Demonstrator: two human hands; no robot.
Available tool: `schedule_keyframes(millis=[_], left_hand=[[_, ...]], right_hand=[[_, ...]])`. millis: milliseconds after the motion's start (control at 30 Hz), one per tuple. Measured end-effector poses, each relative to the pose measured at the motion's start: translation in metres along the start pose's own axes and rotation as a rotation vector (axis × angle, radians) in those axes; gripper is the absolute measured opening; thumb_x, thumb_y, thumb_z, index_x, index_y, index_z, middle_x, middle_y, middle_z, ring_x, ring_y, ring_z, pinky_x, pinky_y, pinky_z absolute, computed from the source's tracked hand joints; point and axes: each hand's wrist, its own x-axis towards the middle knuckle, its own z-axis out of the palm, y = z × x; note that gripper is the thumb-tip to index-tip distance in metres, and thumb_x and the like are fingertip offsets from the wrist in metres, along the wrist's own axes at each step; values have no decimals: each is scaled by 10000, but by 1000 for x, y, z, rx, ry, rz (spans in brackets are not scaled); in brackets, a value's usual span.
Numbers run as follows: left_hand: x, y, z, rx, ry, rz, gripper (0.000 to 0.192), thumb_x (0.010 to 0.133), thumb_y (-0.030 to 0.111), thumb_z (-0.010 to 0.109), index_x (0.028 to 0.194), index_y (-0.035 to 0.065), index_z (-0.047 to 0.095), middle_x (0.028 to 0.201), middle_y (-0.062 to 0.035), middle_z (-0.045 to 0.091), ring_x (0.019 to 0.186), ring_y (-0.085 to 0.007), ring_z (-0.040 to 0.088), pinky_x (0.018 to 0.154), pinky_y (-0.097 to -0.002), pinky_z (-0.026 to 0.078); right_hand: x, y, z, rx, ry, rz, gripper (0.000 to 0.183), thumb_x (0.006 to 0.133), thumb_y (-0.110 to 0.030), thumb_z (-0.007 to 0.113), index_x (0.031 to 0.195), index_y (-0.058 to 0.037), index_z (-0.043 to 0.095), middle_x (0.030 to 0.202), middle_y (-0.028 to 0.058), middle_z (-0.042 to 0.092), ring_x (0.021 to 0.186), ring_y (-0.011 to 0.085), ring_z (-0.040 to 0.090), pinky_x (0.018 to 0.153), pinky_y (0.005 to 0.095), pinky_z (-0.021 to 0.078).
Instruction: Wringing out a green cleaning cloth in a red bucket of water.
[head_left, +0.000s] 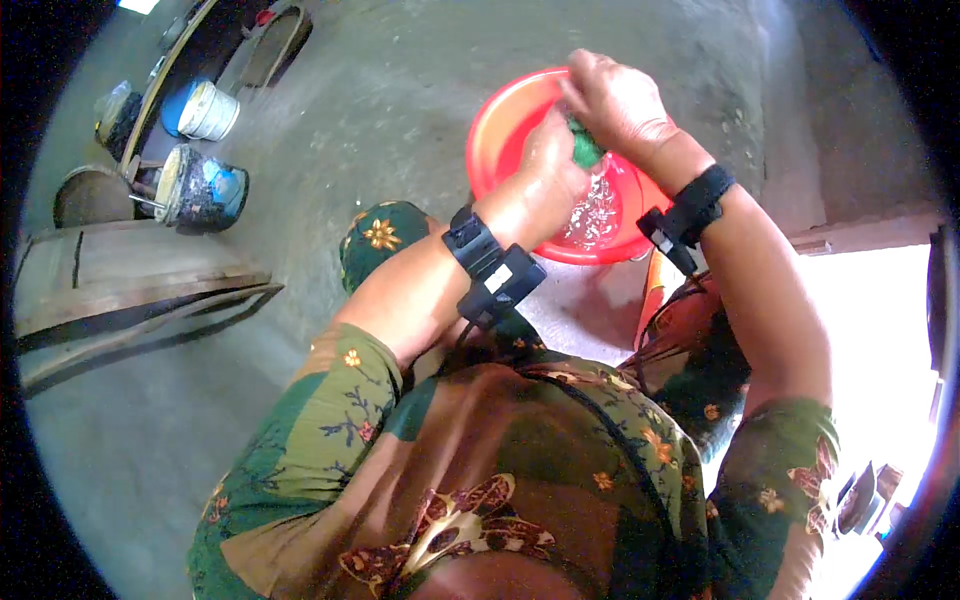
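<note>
A red plastic basin (499, 142) stands on the floor in front of me, with rippled, glinting water (592, 217) in it. Over the basin, a small wet green cloth (586, 146) is bunched between my hands. My left hand (553, 154) grips it from the near left side. Curled around its upper end is my right hand (619, 97), slightly blurred. The fingers and wrists hide much of the cloth, so its full shape cannot be seen. Both wrists wear black straps with small devices.
To the left, a stained bucket (202, 187) lies tipped on the concrete floor (375, 112), near a white bucket (210, 112). Wooden planks (150, 296) lie at lower left. An orange-red packet or cloth (651, 296) is beside the basin. Bright light enters from a doorway (870, 330) at right.
</note>
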Motion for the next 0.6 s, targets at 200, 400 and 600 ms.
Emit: schedule_keyframes(millis=[200, 400, 600], left_hand=[[41, -5, -55, 216, -342, 269, 278, 935, 374, 418, 1083, 178, 548, 1035, -40, 592, 932, -184, 572, 826, -351, 478], [14, -4, -10, -68, -199, 21, 369, 958, 355, 359, 1111, 57, 513, 1086, -111, 576, 963, -246, 587, 831, -390, 499], [36, 17, -32, -63, -143, 123, 470, 957, 411, 311, 1086, 17, 532, 989, -162, 619, 920, -318, 613, 833, -490, 494]], right_hand=[[-11, -39, -1, 71, 30, -282, 259, 822, -282, 563, 834, -27, 517, 858, 172, 571, 758, 348, 604, 625, 427, 509], [-1, -1, 6, -60, 37, 3, 275, 846, -316, 530, 821, -42, 537, 809, 191, 615, 719, 364, 616, 645, 456, 499], [-7, 20, -24, 987, -435, 619, 395, 879, -396, 558, 1004, -24, 608, 913, 48, 611, 771, 137, 559, 710, 257, 463]])
